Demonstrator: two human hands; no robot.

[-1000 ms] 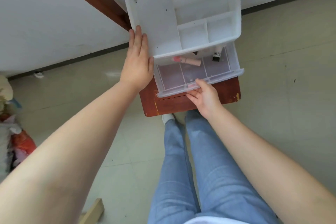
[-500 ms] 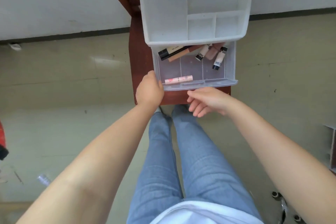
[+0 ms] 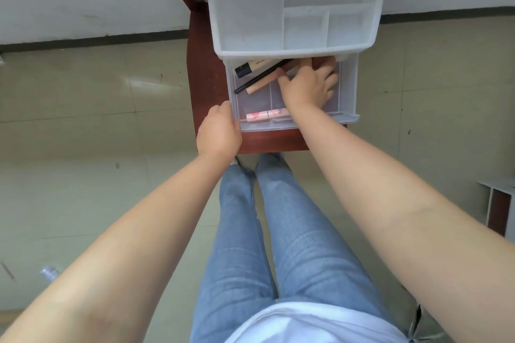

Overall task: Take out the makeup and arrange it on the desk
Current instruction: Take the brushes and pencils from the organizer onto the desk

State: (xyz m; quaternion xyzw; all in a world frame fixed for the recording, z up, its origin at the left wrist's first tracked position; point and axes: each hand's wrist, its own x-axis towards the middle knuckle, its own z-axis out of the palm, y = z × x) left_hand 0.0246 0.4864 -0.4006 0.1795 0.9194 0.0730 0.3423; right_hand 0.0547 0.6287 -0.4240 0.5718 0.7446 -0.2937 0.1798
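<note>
A white compartment organizer stands on a narrow red-brown desk, and its clear drawer is pulled out toward me. My left hand grips the drawer's front left corner. My right hand reaches palm down into the back right of the drawer, covering the small tubes there, and its fingertips are hidden under the organizer. At the back left lie a beige tube with a black cap, a black pencil and a beige stick. A pink patterned lipstick lies along the front wall.
The desk is narrow, with tiled floor on both sides and a white wall behind. My legs in jeans stand at its front edge. A small shelf unit sits on the floor at the right and a plastic bottle at the left.
My right hand left the drawer's front edge and went into the back right of the drawer, over the tubes. My left hand stays at the front left corner.
</note>
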